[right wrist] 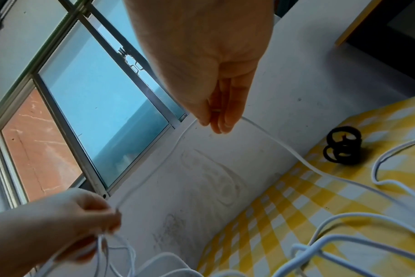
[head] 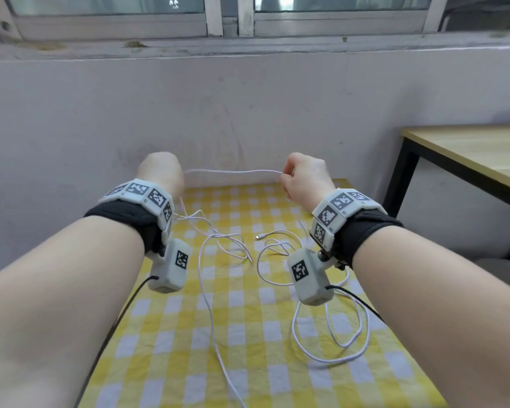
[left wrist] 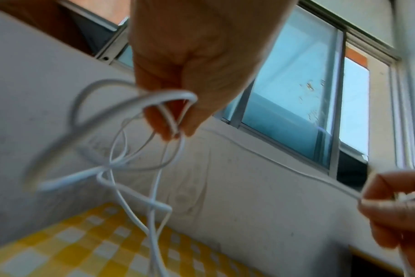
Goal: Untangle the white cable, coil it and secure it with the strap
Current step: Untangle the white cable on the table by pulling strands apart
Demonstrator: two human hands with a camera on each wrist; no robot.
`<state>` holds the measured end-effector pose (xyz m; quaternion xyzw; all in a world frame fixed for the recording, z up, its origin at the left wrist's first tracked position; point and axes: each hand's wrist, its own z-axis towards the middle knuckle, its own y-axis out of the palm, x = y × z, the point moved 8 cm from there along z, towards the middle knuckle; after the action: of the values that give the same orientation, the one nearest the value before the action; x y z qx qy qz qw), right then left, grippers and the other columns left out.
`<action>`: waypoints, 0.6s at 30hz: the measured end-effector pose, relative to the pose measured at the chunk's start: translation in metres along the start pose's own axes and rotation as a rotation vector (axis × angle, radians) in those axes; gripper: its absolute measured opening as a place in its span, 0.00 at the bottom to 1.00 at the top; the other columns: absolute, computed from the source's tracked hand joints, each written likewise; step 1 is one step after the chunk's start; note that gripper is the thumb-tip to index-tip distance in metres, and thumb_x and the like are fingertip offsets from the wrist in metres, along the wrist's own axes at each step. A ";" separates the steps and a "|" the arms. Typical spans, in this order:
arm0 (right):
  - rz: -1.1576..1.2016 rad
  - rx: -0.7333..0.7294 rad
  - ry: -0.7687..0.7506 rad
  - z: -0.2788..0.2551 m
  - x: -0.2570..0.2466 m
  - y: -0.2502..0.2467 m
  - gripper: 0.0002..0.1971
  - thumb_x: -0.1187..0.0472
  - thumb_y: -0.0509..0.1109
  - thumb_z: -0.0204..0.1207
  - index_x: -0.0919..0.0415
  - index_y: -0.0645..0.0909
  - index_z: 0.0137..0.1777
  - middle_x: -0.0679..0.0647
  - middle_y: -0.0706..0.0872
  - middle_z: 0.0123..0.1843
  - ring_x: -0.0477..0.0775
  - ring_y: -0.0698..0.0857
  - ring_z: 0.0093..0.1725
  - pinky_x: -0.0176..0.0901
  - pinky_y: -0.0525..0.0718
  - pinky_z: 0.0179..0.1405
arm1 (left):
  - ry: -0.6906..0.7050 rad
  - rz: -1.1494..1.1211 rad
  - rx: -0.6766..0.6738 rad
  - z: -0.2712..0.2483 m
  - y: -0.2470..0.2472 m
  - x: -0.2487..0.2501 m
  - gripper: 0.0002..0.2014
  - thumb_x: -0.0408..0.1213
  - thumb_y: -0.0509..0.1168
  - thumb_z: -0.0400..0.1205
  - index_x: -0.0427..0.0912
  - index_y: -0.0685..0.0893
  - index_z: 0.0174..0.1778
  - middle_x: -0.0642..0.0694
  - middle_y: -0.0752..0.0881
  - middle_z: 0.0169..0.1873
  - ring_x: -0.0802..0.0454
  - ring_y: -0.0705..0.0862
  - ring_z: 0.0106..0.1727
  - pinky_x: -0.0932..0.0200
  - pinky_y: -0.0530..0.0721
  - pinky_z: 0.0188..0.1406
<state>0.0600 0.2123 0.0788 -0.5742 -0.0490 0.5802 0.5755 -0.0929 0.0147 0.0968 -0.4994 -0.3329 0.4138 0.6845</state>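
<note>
A thin white cable (head: 233, 171) runs level between my two raised hands above the yellow checked tablecloth (head: 233, 334). My left hand (head: 162, 172) grips a loop of the cable (left wrist: 168, 97) between curled fingers, with tangled loops hanging below it. My right hand (head: 302, 176) pinches the cable (right wrist: 261, 131) between thumb and fingertips (right wrist: 222, 125). More cable lies in loose loops (head: 330, 325) on the cloth, with a connector end (head: 259, 237) near the middle. A black strap (right wrist: 344, 148), curled in rings, lies on the cloth near the wall.
A grey wall (head: 248, 113) rises straight behind the cloth, with a window (head: 224, 13) above it. A wooden table with a black frame (head: 468, 154) stands to the right. Black leads run from the wrist cameras along my forearms.
</note>
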 end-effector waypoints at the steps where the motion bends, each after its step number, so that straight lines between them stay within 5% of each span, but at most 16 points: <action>1: -0.002 0.005 0.000 0.000 -0.001 0.000 0.10 0.63 0.62 0.75 0.54 0.72 0.33 0.62 0.88 0.40 0.64 0.86 0.43 0.52 0.86 0.48 | -0.020 -0.086 0.113 0.000 -0.011 -0.001 0.12 0.34 0.62 0.82 0.29 0.86 0.51 0.31 0.86 0.52 0.34 0.84 0.56 0.47 0.80 0.53; 3: 0.005 0.024 0.001 0.002 -0.002 -0.002 0.07 0.64 0.61 0.74 0.56 0.75 0.36 0.62 0.87 0.41 0.65 0.85 0.42 0.51 0.86 0.47 | -0.077 -0.296 0.321 -0.005 -0.029 -0.008 0.13 0.35 0.61 0.83 0.28 0.84 0.53 0.29 0.83 0.55 0.32 0.80 0.58 0.45 0.76 0.55; 5: -0.012 0.058 0.013 0.004 0.000 -0.008 0.05 0.65 0.60 0.75 0.59 0.76 0.39 0.62 0.86 0.43 0.65 0.83 0.43 0.47 0.84 0.45 | -0.094 -0.320 0.360 -0.008 -0.028 -0.009 0.11 0.34 0.60 0.83 0.32 0.83 0.53 0.32 0.79 0.58 0.33 0.77 0.60 0.43 0.77 0.54; 12: -0.166 0.112 0.134 0.001 0.025 -0.025 0.08 0.68 0.58 0.77 0.63 0.78 0.49 0.65 0.83 0.50 0.66 0.80 0.49 0.46 0.76 0.44 | -0.133 0.100 -0.122 -0.003 0.030 -0.033 0.18 0.44 0.55 0.85 0.36 0.83 0.58 0.36 0.83 0.61 0.36 0.77 0.66 0.47 0.76 0.63; 15: -0.227 0.094 0.216 0.000 0.038 -0.029 0.12 0.71 0.55 0.77 0.64 0.79 0.53 0.66 0.83 0.55 0.67 0.81 0.55 0.46 0.74 0.45 | -0.165 -0.225 -0.401 -0.017 0.056 -0.034 0.26 0.49 0.51 0.88 0.31 0.84 0.44 0.35 0.85 0.38 0.40 0.84 0.41 0.54 0.79 0.44; 18: -0.309 0.007 0.287 -0.003 0.048 -0.026 0.13 0.70 0.57 0.79 0.65 0.80 0.57 0.65 0.83 0.60 0.66 0.82 0.60 0.45 0.76 0.47 | -0.232 -0.754 -0.496 -0.029 0.067 -0.019 0.15 0.37 0.58 0.86 0.31 0.80 0.37 0.39 0.79 0.28 0.52 0.79 0.17 0.63 0.81 0.20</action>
<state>0.0930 0.2542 0.0670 -0.6345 -0.0522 0.3975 0.6608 -0.0917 -0.0035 0.0236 -0.4425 -0.6543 0.0971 0.6055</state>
